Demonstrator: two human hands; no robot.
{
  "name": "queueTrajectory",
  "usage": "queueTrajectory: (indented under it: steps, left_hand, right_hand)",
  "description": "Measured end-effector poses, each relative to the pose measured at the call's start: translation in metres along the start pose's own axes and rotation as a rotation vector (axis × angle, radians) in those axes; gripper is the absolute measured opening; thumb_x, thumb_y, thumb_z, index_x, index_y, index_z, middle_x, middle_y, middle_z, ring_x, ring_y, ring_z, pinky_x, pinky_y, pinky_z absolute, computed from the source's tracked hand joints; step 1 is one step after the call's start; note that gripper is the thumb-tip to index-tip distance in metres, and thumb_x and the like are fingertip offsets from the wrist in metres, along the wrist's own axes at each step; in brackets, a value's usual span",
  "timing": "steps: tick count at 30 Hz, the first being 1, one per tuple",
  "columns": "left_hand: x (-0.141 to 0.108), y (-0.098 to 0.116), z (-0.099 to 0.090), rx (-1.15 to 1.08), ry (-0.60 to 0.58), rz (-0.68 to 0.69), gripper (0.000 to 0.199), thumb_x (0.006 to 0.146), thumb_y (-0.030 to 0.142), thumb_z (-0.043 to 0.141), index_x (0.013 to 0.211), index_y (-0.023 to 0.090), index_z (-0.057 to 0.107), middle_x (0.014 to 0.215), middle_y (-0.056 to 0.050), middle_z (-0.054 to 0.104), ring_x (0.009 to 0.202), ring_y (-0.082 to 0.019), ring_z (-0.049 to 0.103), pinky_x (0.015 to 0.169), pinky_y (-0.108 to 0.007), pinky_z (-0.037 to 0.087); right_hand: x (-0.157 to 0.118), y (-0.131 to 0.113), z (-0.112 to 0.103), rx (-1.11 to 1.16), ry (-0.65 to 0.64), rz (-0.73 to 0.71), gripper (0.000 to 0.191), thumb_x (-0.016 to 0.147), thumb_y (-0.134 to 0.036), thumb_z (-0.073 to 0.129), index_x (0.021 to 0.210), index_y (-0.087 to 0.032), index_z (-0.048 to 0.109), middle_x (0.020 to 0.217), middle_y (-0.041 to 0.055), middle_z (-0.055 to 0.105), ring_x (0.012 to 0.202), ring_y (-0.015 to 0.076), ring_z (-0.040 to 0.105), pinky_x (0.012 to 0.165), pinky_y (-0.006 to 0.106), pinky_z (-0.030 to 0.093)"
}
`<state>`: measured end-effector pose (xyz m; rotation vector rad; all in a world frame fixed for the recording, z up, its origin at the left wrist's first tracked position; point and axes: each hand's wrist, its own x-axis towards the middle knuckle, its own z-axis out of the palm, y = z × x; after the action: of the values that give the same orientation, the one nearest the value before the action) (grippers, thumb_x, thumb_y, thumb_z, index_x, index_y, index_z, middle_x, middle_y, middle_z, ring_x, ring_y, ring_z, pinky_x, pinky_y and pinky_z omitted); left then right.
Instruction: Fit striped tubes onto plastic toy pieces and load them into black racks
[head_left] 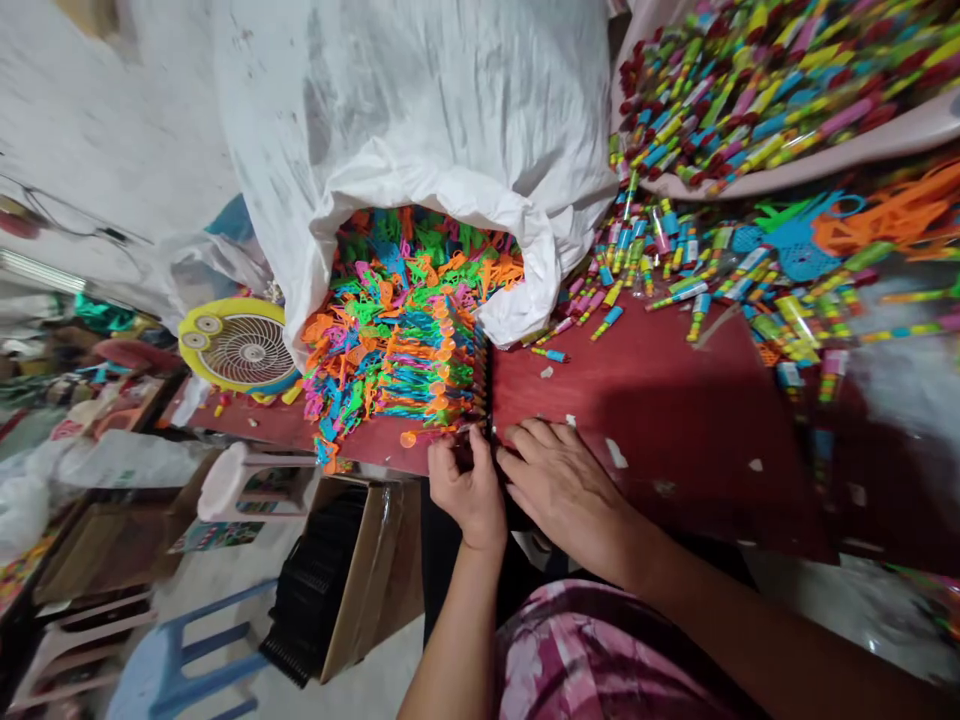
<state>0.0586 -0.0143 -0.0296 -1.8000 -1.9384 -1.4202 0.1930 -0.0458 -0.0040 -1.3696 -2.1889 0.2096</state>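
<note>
At the front edge of the red table [555, 395], my left hand [471, 490] pinches a small pinkish piece whose orange round end [408, 439] points left. Just right of it, my right hand [566, 490] lies low over the table edge with its fingers spread and slightly bent; nothing shows in it. Beyond my left hand stands a dense row of colourful plastic pieces [431, 370], blue, orange and green, with orange round ends in line. Loose plastic pieces [352, 350] spill from a large white sack [450, 110] behind the row.
A yellow round fan [251, 345] stands left of the heap. Small striped tubes [675, 250] lie at the right, below a pink container [825, 150] full of them. Below left are an open cardboard box [360, 590] with black items, a white stool [225, 483] and a blue stool [169, 650].
</note>
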Motion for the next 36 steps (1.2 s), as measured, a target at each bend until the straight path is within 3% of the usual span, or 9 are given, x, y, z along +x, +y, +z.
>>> queueTrajectory:
  steps: [5, 10, 13, 24, 36]
  left_hand:
    - [-0.002, 0.001, 0.000, -0.016, -0.064, -0.029, 0.020, 0.090, 0.037, 0.062, 0.084, 0.018, 0.064, 0.072, 0.001, 0.059, 0.063, -0.011, 0.053, 0.064, -0.026, 0.046]
    - [-0.001, 0.003, -0.006, 0.123, -0.111, 0.067, 0.020, 0.092, 0.036, 0.059, 0.084, 0.019, 0.066, 0.074, -0.002, 0.062, 0.069, -0.015, 0.055, 0.069, -0.029, 0.046]
    - [0.000, 0.004, -0.007, 0.138, -0.111, 0.118, 0.019, 0.093, 0.034, 0.057, 0.087, 0.018, 0.066, 0.079, -0.004, 0.064, 0.073, -0.016, 0.057, 0.072, -0.030, 0.046]
    - [0.003, 0.003, -0.003, 0.056, -0.110, 0.046, 0.022, 0.091, 0.037, 0.061, 0.082, 0.018, 0.067, 0.078, -0.001, 0.065, 0.071, -0.012, 0.059, 0.070, -0.026, 0.048]
    - [0.004, -0.001, -0.002, 0.236, -0.143, 0.182, 0.026, 0.094, 0.037, 0.056, 0.086, 0.016, 0.069, 0.076, -0.006, 0.066, 0.071, -0.018, 0.057, 0.069, -0.030, 0.043]
  right_hand:
    - [-0.001, 0.002, 0.002, 0.049, -0.009, -0.009, 0.025, 0.090, -0.017, 0.057, 0.114, -0.021, 0.064, 0.114, 0.0104, 0.063, 0.105, 0.0291, 0.050, 0.089, 0.046, 0.037]
    - [-0.003, 0.003, 0.007, 0.095, 0.013, 0.007, 0.025, 0.088, -0.018, 0.060, 0.113, -0.020, 0.064, 0.114, 0.0102, 0.063, 0.106, 0.0291, 0.050, 0.091, 0.047, 0.037]
    - [-0.004, 0.003, 0.011, 0.096, 0.027, 0.006, 0.024, 0.088, -0.019, 0.060, 0.111, -0.019, 0.065, 0.115, 0.0103, 0.063, 0.107, 0.0297, 0.050, 0.093, 0.048, 0.037]
    - [-0.006, 0.003, 0.013, 0.089, 0.016, 0.003, 0.028, 0.091, -0.021, 0.055, 0.116, -0.014, 0.064, 0.123, 0.0127, 0.060, 0.115, 0.0308, 0.047, 0.099, 0.048, 0.037]
    - [-0.009, 0.003, 0.014, 0.119, 0.013, 0.016, 0.037, 0.088, -0.019, 0.056, 0.124, -0.015, 0.060, 0.130, 0.0128, 0.057, 0.121, 0.0316, 0.044, 0.106, 0.049, 0.033]
